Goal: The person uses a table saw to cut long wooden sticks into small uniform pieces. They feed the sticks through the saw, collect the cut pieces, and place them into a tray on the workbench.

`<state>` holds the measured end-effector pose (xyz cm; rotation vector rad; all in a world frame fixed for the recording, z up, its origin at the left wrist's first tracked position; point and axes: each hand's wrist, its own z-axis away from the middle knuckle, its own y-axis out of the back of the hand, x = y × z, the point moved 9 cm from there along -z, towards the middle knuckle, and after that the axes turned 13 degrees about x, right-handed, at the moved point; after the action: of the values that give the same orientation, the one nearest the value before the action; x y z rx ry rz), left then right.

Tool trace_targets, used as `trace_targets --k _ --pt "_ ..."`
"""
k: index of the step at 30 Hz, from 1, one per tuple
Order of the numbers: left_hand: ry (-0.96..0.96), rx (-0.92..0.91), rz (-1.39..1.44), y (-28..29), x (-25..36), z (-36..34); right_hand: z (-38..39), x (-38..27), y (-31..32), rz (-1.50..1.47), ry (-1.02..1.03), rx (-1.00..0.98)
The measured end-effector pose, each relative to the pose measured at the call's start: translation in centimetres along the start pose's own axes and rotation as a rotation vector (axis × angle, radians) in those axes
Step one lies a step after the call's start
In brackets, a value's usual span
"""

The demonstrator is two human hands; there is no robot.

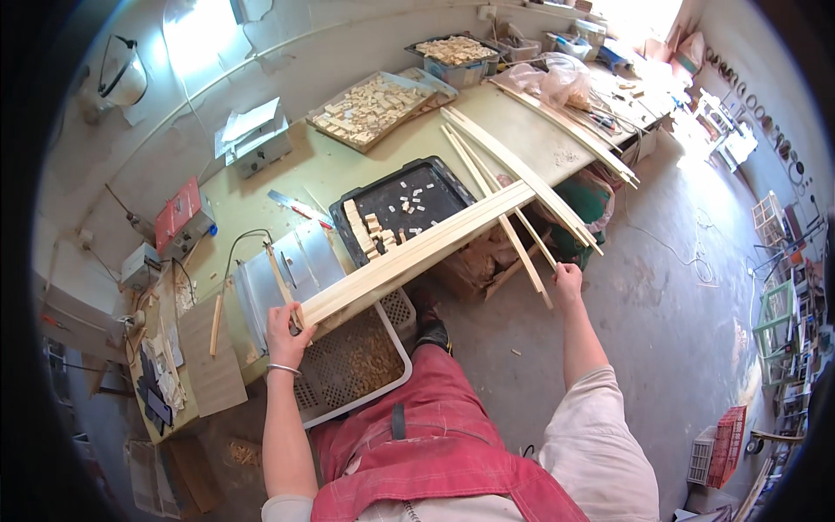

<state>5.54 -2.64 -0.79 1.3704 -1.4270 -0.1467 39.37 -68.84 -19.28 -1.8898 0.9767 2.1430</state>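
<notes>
A bundle of long pale wooden strips [409, 252] lies side by side along the bench's front edge. My left hand [289, 335] is closed at its near-left end, beside a narrow wooden bar [280, 274] that crosses a metal saw table [304, 257]; what the fingers pinch is hidden. My right hand [568, 280] grips the near end of a thin wooden strip [539, 241], which slants away under the bundle's far end. Another loose strip [524, 261] juts off the edge to its left. Behind the bundle, a black tray [344, 228] holds small wooden blocks [370, 235].
Longer strips [522, 170] overhang the bench at the right. A board of wooden pieces [370, 109] and a filled bin [457, 74] stand at the back. A white perforated crate [404, 352] sits below the edge, by my legs. Red control box [181, 216] at left.
</notes>
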Motion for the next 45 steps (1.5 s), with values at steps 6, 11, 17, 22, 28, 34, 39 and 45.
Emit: trace_targets --k 6,11,17,22,28,34,39,45 --pt "0.043 -0.028 -0.022 0.2 -0.4 0.2 2.1 -2.9 -1.2 0.026 -0.025 -0.246" --pt "0.058 -0.024 -0.011 0.2 -0.2 0.1 2.8 -1.5 -0.6 -0.196 -0.261 -0.218" --pt "0.044 -0.019 -0.018 0.1 -0.6 0.1 3.3 -1.1 0.0 -0.249 -0.272 -0.216" --pt "0.049 -0.019 -0.012 -0.1 -0.8 0.2 2.9 -0.8 0.0 -0.338 -0.281 -0.216" --pt "0.057 -0.020 -0.022 0.0 -0.5 0.1 1.6 -1.8 -0.3 -0.401 -0.317 -0.170" --pt "0.053 -0.027 -0.047 0.1 -0.5 0.1 -0.2 -4.2 -1.1 -0.392 -0.369 -0.176" --pt "0.051 -0.021 -0.027 0.0 -0.4 0.0 -1.3 -5.3 -1.7 -0.611 -0.557 -0.057" --pt "0.056 -0.019 -0.032 0.0 -0.5 0.1 -1.4 -5.8 0.2 -0.666 -0.565 0.250"
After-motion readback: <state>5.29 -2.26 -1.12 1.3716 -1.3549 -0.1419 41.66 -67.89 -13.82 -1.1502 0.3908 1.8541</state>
